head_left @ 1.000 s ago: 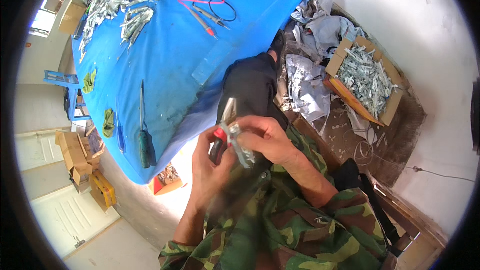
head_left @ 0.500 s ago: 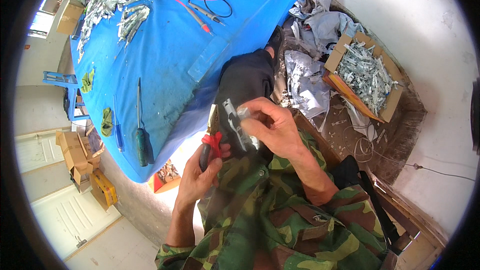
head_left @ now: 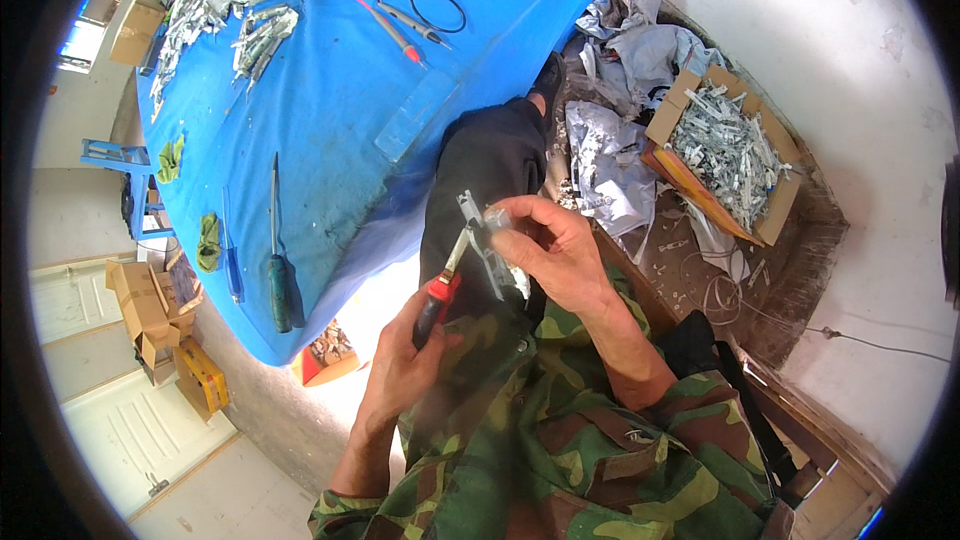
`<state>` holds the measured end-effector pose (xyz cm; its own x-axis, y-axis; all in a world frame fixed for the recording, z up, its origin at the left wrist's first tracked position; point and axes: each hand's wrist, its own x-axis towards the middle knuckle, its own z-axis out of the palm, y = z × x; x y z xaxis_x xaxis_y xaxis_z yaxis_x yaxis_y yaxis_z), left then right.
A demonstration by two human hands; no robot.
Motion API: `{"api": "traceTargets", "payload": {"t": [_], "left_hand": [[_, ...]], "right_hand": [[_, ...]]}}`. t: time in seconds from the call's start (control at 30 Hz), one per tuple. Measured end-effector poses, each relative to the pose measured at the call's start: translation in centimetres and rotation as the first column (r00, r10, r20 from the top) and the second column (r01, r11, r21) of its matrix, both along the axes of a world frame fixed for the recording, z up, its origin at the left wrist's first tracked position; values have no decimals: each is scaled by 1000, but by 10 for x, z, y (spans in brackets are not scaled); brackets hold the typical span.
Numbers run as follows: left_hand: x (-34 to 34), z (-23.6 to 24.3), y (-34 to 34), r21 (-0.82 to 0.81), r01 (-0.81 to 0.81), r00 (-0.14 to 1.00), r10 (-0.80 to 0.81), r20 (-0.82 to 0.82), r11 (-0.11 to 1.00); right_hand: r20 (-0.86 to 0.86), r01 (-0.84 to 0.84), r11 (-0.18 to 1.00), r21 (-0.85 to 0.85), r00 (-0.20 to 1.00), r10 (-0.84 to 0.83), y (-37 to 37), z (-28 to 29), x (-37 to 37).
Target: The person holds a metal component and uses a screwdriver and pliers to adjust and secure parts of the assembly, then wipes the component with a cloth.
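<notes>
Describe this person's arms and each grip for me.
The left grip and right grip are ordinary human hands without gloves. Loose camouflage sleeves, patterned in green, brown and dark patches, end partway along the forearms; no watch shows.

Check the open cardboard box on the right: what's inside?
The cardboard box holds a jumbled heap of thin silvery-grey strips. Its bottom and whatever lies beneath the top layer are covered, so can't be seen.

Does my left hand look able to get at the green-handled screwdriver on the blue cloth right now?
Probably not freely, since the left hand is holding the pliers. Otherwise the way looks open: nothing lies over the screwdriver, off to that hand's left.
</notes>
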<state>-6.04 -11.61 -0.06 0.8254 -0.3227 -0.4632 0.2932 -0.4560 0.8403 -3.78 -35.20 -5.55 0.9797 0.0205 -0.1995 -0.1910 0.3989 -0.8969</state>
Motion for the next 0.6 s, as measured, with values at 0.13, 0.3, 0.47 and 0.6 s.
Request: {"api": "traceTargets", "payload": {"t": [0.13, 0.3, 0.47, 0.6], "left_hand": [[-2, -4, 0, 48, 2, 997, -5, 76, 999], [1, -7, -1, 161, 41, 967, -80, 243, 986], [1, -17, -2, 170, 27, 939, -83, 334, 985], [4, 1, -18, 128, -94, 984, 72, 161, 987]], "right_hand": [[-13, 2, 1000, -17, 1000, -2, 3, 5, 1], [-27, -2, 999, -40, 1000, 1, 3, 10, 1], [-15, -19, 999, -43, 1000, 19, 6, 10, 0], [-2, 0, 995, -98, 1000, 0, 7, 12, -3]]}}
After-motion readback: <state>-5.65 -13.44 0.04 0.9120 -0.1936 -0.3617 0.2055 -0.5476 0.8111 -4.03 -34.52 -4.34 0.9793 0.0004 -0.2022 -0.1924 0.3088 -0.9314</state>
